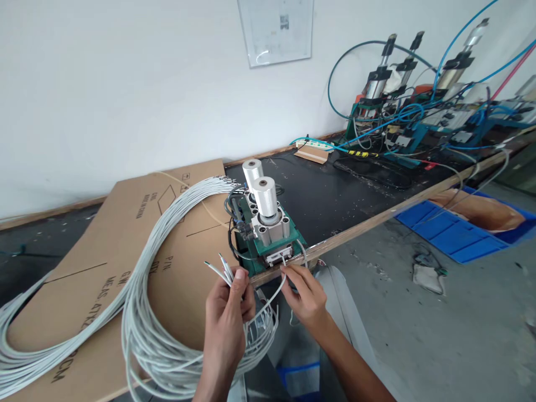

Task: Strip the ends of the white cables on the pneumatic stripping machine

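Observation:
My left hand [230, 312] is closed around several white cable ends [221, 270], whose tips with bared coloured wires stick up past the thumb. With thumb and fingers pinched, my right hand [305, 296] holds one white cable [277, 290] near its end. That end points into the slot at the front of a small green pneumatic machine [272, 245] with two silver knurled cylinders [264, 196] on top. A thick bundle of white cables [154, 257] loops over the cardboard and hangs in a coil below my left hand.
Printed cardboard [180, 223] covers the left part of the black bench [305, 190]. Farther right stand more pneumatic machines [377, 95] with blue hoses, near a power strip [314, 145]. A blue crate [460, 240] and a cloth [429, 278] are on the floor.

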### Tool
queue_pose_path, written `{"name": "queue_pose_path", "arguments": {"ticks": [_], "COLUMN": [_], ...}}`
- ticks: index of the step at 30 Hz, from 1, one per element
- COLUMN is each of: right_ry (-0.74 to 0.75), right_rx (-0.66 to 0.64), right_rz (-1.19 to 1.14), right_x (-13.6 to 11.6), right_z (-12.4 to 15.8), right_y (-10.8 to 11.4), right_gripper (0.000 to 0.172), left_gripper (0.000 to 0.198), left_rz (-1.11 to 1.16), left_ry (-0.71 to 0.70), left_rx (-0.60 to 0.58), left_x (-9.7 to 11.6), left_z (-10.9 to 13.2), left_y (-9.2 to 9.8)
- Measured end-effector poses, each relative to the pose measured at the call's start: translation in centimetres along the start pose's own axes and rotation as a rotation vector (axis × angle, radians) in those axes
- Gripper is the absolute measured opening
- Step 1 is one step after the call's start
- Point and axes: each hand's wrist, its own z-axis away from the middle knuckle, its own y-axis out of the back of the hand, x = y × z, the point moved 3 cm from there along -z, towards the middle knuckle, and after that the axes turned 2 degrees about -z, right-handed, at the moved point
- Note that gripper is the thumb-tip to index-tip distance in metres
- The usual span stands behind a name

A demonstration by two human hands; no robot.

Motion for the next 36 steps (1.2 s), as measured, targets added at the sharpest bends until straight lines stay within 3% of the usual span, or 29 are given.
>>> {"name": "queue_pose_path", "arguments": {"ticks": [17, 26, 36], "right_ry": [-0.015, -0.021, 0.004], "right_rx": [0.025, 0.026, 0.054], "right_rz": [-0.026, -0.045, -0.037], "right_x": [0.4, 0.5, 0.4], "right_z": [-1.1, -1.0, -0.9], "right_y": [-0.5, -0.5, -0.4], "right_gripper": [0.03, 0.028, 0.026], "left_gripper": [0.041, 0.03, 0.031], "left_rz": [-0.016, 0.148, 0.111], "left_ry": [-0.04, -0.014, -0.11], "left_rx": [0.005, -0.012, -0.029], "left_x": [0.2, 0.3, -0.7], "left_z": [0.0, 0.5, 0.6], "left_y": [-0.4, 0.0, 0.2]}}
